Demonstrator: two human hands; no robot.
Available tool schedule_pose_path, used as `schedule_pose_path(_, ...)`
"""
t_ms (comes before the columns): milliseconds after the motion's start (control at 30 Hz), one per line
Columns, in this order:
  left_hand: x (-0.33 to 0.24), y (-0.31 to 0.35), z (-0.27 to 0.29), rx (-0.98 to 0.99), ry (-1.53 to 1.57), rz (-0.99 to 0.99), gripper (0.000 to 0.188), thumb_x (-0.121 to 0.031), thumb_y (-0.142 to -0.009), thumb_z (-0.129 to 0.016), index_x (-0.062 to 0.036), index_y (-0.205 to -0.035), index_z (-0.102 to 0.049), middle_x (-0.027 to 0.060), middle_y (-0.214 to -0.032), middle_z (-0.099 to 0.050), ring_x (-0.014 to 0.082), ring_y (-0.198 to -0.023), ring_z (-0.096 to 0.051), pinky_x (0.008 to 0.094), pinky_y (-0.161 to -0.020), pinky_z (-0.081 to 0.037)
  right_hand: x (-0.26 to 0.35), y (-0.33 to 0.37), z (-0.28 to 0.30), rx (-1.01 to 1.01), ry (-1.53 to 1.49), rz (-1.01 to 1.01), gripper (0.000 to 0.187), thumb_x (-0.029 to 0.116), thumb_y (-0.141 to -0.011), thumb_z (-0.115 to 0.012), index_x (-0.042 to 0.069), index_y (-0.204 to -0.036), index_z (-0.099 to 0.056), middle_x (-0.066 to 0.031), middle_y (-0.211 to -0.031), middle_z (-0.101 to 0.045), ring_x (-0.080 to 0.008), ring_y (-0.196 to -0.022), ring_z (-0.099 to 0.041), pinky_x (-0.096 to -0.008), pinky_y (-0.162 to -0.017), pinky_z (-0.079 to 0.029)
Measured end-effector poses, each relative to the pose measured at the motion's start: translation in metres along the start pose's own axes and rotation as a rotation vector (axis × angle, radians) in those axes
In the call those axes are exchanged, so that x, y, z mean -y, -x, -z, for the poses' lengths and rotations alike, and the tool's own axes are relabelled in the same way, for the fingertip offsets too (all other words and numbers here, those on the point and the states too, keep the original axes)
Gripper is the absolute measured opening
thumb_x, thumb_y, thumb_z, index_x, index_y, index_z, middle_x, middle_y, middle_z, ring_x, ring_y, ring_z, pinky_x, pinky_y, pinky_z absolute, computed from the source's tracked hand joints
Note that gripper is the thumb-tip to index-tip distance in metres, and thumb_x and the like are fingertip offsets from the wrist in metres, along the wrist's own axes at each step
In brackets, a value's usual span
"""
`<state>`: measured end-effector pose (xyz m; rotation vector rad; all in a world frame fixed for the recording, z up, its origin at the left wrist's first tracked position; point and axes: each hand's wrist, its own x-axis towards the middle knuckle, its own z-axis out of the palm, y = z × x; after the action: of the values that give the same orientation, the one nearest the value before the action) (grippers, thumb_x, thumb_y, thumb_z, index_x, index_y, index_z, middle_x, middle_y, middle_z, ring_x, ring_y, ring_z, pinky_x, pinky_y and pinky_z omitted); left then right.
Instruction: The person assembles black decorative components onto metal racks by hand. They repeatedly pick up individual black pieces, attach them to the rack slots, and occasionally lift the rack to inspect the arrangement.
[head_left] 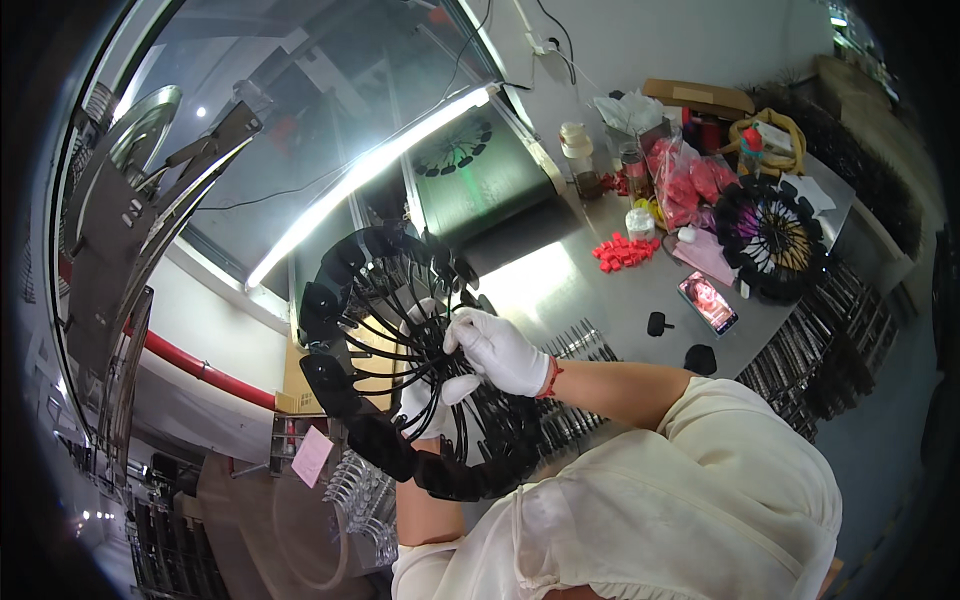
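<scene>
A large ring-shaped bundle of black pieces point(375, 445) is held in front of me. Its thin black stems meet at the centre, and flat rounded black heads fan out around the rim. My left hand point(418, 402), in a white glove, reaches up behind the stems and is closed around their middle, partly hidden by them. Also gloved in white, my right hand point(497, 352) has its fingers pinched together at the centre of the stems. Whatever lies between those fingertips is too small to make out.
On the metal table point(620, 285) lie red small parts point(625, 252), a lit phone point(708, 303), loose black pieces point(700, 360) and a second black ring bundle point(770, 238). Bags of red parts point(690, 180) and jars stand behind. A bright tube lamp point(370, 185) crosses behind the bundle.
</scene>
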<state>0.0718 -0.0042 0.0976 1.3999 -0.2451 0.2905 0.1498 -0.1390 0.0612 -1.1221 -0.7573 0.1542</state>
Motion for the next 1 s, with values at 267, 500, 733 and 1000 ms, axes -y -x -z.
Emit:
schedule_pose_path(267, -0.006, 0.022, 0.006, -0.024, 0.045, -0.213, 0.076, -0.020, -0.076, -0.090, 0.0005, -0.140, -0.053, 0.0060, -0.124, -0.063, 0.0191, -0.110, -0.062, 0.0306, -0.094, -0.053, 0.041, 0.014, -0.006, -0.048, 0.009, -0.027, 0.035, 0.031, -0.111, -0.049, 0.004, -0.099, -0.067, -0.0010, -0.077, -0.064, -0.0115, -0.067, -0.058, -0.0280, -0.067, -0.050)
schedule_pose_path(500, 0.006, 0.050, 0.005, 0.023, 0.042, -0.179, 0.080, -0.023, -0.077, -0.091, -0.0003, -0.141, -0.051, 0.0045, -0.126, -0.062, 0.0194, -0.112, -0.060, 0.0307, -0.095, -0.052, 0.018, 0.025, -0.025, -0.083, 0.567, 0.573, 0.009, 0.006, -0.085, -0.059, 0.007, -0.094, -0.062, -0.0099, -0.098, -0.063, -0.0304, -0.095, -0.068, -0.0368, -0.084, -0.055)
schedule_pose_path(733, 0.009, 0.030, 0.034, -0.002, -0.069, -0.092, 0.086, -0.025, -0.074, -0.094, -0.0075, -0.144, -0.048, 0.0052, -0.127, -0.060, 0.0215, -0.114, -0.060, 0.0346, -0.097, -0.051, 0.062, 0.032, 0.001, 0.261, -0.038, -0.306, 0.027, 0.027, -0.104, -0.054, 0.004, -0.105, -0.068, -0.0096, -0.085, -0.068, -0.0257, -0.087, -0.068, -0.0365, -0.084, -0.055)
schedule_pose_path(1000, -0.010, 0.039, 0.036, 0.796, 0.456, 0.115, 0.104, -0.002, -0.058, -0.097, -0.0207, -0.144, -0.043, 0.0181, -0.134, -0.049, 0.0362, -0.125, -0.053, 0.0511, -0.096, -0.054, 0.048, 0.042, 0.042, 0.038, 0.842, 0.365, 0.040, 0.021, -0.083, -0.075, 0.014, -0.122, -0.069, -0.0203, -0.133, -0.053, -0.0355, -0.123, -0.056, -0.0440, -0.098, -0.054)
